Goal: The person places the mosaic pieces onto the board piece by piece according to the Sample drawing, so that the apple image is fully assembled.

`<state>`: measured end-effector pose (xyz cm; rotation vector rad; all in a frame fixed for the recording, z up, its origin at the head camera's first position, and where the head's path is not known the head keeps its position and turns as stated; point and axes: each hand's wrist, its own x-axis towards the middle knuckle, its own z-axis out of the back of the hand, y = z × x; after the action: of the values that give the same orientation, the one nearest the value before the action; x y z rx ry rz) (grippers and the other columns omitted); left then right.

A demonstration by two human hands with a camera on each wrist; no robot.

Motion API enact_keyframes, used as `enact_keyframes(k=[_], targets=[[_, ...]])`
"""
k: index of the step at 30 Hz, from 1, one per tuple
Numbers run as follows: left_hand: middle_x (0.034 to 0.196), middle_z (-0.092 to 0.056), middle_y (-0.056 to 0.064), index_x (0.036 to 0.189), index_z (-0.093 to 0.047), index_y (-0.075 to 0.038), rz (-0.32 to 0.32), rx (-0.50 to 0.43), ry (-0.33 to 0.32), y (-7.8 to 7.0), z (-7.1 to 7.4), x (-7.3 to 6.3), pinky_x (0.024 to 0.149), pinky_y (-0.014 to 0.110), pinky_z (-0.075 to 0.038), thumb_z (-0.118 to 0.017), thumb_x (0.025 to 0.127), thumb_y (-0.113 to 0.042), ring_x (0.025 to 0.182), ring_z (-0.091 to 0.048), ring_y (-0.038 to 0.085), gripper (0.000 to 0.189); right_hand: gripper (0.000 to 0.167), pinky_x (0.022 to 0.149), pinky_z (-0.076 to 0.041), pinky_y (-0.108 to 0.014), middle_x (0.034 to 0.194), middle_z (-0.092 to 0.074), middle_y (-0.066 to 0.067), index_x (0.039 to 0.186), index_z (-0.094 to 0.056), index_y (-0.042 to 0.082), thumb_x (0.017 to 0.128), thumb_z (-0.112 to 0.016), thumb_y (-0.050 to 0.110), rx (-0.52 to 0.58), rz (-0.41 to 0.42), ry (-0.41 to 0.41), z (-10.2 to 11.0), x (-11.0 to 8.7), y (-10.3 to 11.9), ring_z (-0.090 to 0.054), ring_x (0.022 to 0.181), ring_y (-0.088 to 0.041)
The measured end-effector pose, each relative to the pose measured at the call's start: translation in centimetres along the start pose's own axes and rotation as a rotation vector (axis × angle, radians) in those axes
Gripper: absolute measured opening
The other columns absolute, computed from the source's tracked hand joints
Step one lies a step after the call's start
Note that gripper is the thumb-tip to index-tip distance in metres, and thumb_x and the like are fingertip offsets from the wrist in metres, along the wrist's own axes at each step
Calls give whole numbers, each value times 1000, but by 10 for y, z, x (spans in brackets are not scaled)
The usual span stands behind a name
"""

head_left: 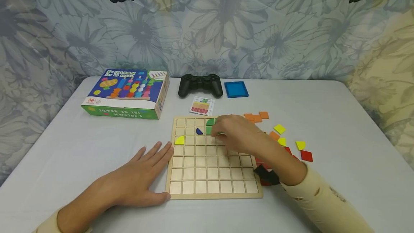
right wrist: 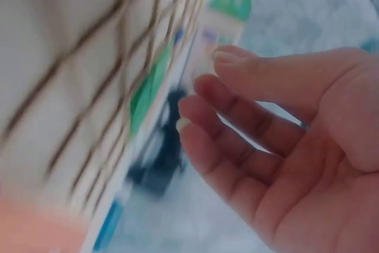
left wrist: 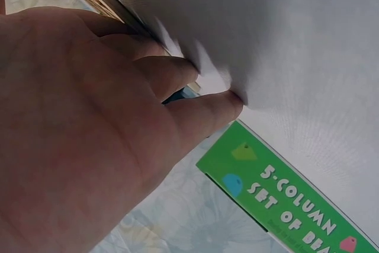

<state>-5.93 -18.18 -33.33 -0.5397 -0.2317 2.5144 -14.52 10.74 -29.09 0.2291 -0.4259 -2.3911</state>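
Note:
A wooden grid board lies flat on the table. My left hand rests palm down with fingers spread, its fingertips and thumb at the board's left edge. Over the board's upper right part hovers my right hand, its fingers loosely bent and nothing visible between them in the right wrist view. Just left of its fingertips sit a green square tile and a green rounded tile. A dark blue piece and a yellow rounded tile also lie on the board.
Right of the board lie scattered orange tiles, yellow tiles and red tiles, partly behind my right forearm. Beyond the board are a pattern card, a black game controller, a blue tray and a bead-set box.

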Motion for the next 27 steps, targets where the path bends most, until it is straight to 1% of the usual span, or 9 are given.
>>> enact_keyframes(k=[4,7,9,11,14,17,20,23,27], targets=[[168,-4,-3,162,-15,-15,4,1,8,-1,0,1,116,62,-12,-56,84,-75,152,-3,25,106,18,78,-56,-37,99,-70,-2,101,-79,7,87,-71,-2,27,-121,-27,15,-34,-33,-63,92,-22],[168,-3,-3,162,-14,-15,5,0,10,-2,0,1,116,62,-12,-56,85,-74,152,-2,26,106,18,75,-56,-38,100,-70,-4,104,-78,6,86,-75,1,9,-215,-15,24,-53,-56,-62,91,-23],[168,-3,-3,162,-15,-15,14,-1,13,-2,0,1,116,61,-12,-57,84,-74,152,-3,26,107,22,75,-57,-40,102,-70,-7,107,-76,5,85,-76,4,-2,-281,3,30,-60,-70,-61,91,-25],[168,-4,-3,162,-15,-16,22,2,16,-3,0,1,116,61,-12,-57,84,-74,152,-3,25,107,27,76,-57,-44,105,-70,-11,111,-75,3,85,-77,5,-18,-342,26,35,-64,-83,-61,93,-29],[168,-5,-4,162,-16,-16,28,-4,18,-3,1,1,116,61,-12,-57,83,-74,152,-3,25,107,29,79,-55,-50,105,-69,-15,112,-73,1,83,-77,3,-45,-399,70,41,-67,-101,-61,96,-34],[168,-5,-3,162,-16,-15,27,-12,20,-3,1,0,116,61,-12,-58,83,-74,152,-3,26,107,26,80,-55,-52,101,-68,-15,109,-73,1,83,-76,1,-57,-428,135,43,-68,-114,-60,95,-36],[168,-5,-3,162,-16,-15,25,-10,21,-2,1,0,116,61,-12,-58,84,-74,152,-3,26,106,25,77,-56,-48,97,-67,-12,106,-72,2,82,-78,3,-37,-443,178,42,-70,-123,-60,92,-35],[168,-5,-4,162,-16,-16,25,-4,21,-2,1,1,116,61,-12,-57,83,-75,152,-3,25,106,25,72,-56,-44,94,-66,-10,105,-72,3,81,-79,4,-11,-446,181,40,-71,-130,-58,88,-32],[168,-4,-4,162,-16,-17,29,-7,26,-2,1,1,117,60,-12,-56,83,-76,152,-3,24,107,25,71,-56,-42,91,-65,-8,104,-71,3,80,-79,4,9,-442,162,38,-70,-136,-57,85,-29]])
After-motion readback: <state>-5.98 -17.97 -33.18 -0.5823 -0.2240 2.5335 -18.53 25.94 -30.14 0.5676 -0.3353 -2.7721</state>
